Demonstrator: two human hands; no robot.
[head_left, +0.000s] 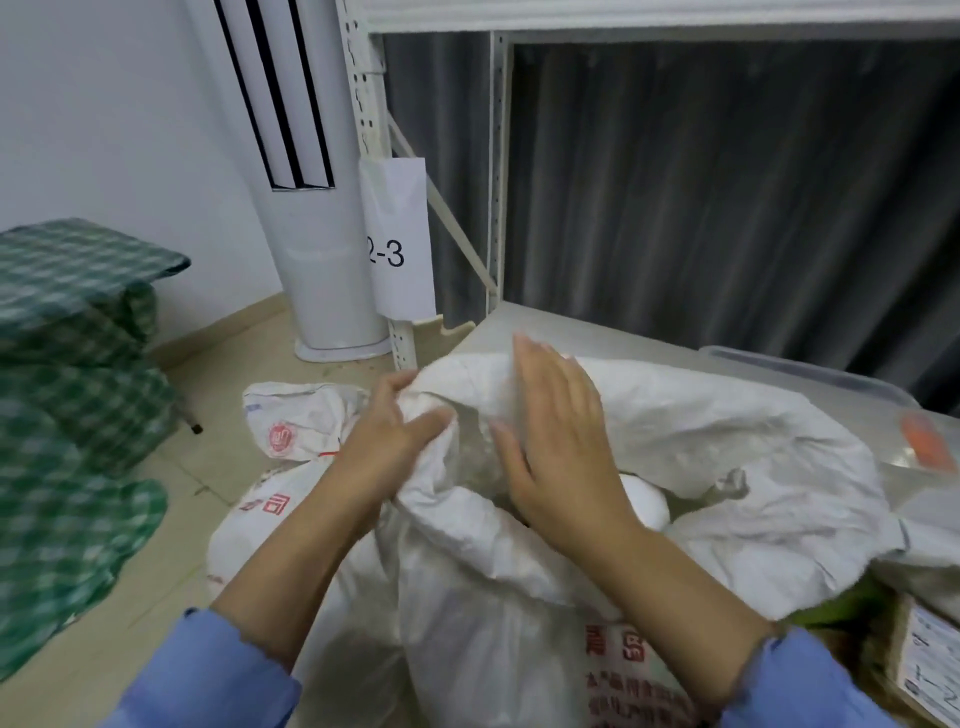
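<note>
A large white woven sack (701, 447) with red printing on its side stands open in front of me, its mouth folded outward. My left hand (384, 441) grips the sack's rim at the left of the opening, thumb and fingers pinching the fabric. My right hand (561, 441) is held flat with straight fingers against the inner fold of the rim, over the opening. A white rounded thing (647, 501) shows inside the sack, mostly hidden.
Another white sack (291, 421) with red marks lies on the floor to the left. Green checked bags (78, 395) pile up at far left. A white metal rack post with a "2-3" label (400, 244), a shelf board (597, 338), a clear bin (810, 374) and a cardboard box (919, 670) surround me.
</note>
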